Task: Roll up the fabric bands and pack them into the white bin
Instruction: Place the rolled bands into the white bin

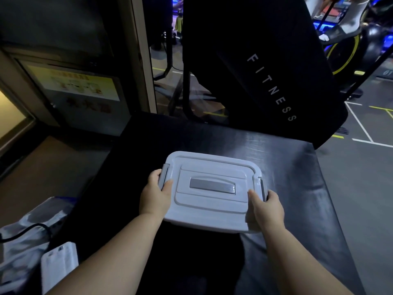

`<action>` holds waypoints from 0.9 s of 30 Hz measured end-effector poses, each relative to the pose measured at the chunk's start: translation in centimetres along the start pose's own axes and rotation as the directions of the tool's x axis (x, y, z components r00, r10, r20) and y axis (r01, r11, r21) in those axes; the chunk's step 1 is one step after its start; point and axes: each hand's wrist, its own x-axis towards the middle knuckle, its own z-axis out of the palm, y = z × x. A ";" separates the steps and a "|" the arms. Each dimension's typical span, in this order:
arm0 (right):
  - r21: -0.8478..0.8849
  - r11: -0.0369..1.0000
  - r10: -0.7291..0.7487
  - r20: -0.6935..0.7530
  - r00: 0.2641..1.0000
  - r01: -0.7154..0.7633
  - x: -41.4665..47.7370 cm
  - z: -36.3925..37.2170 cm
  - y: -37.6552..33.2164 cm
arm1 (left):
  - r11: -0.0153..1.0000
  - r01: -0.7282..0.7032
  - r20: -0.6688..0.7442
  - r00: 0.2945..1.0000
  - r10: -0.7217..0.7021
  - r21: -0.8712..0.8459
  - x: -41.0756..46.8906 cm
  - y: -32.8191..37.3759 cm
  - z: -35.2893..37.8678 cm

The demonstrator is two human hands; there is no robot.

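Head view, item one: white bin [214,211], lid [212,165] seated, grey handle [212,186] lying flat in the lid's recess. It sits over the middle of the black padded worktop [297,167], toward its near edge; whether it rests there or you hold it just clear cannot be told. Item two: your left grip [156,194], fingers curled round the bin's left end, thumb on the lid beside the grey left latch [164,175]. Item three: your right grip [265,206], wrapped round the right end, thumb up on the lid next to the right latch [263,189]. Item four: fabric bands, none in view; any inside the bin are hidden by the lid. Item five: off the worktop's left edge, a clear plastic bag [27,241] with a white pad [58,267] and a black cable [25,229]. Beyond the far edge, a black panel [272,88] lettered FITNESS. Step in hand, as a judgement: handling the closed bin, either about to open it or just done packing it. If opening, the next move calls for both latches released together and the lid lifted straight off.
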 end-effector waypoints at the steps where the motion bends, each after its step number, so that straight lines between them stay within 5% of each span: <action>1: -0.012 1.000 -0.016 0.000 1.000 0.016 0.0 0.0 0.0 | 1.000 0.000 -0.003 1.000 0.000 -0.003 0.0 0.0 0.0; 14: -0.145 0.986 -0.090 -0.058 0.994 0.081 -0.4 0.2 -0.1 | 0.999 0.008 0.007 1.000 -0.008 -0.031 0.0 0.3 0.0; 21: 0.004 0.999 -0.051 -0.014 0.999 0.051 -0.5 -0.1 0.5 | 0.973 0.110 0.117 0.989 -0.088 -0.203 -1.3 -0.3 -0.3; 27: 0.181 0.982 -0.069 0.067 0.995 0.056 -1.9 -0.2 1.8 | 0.974 0.114 -0.029 0.992 -0.122 -0.194 -3.0 -1.0 0.5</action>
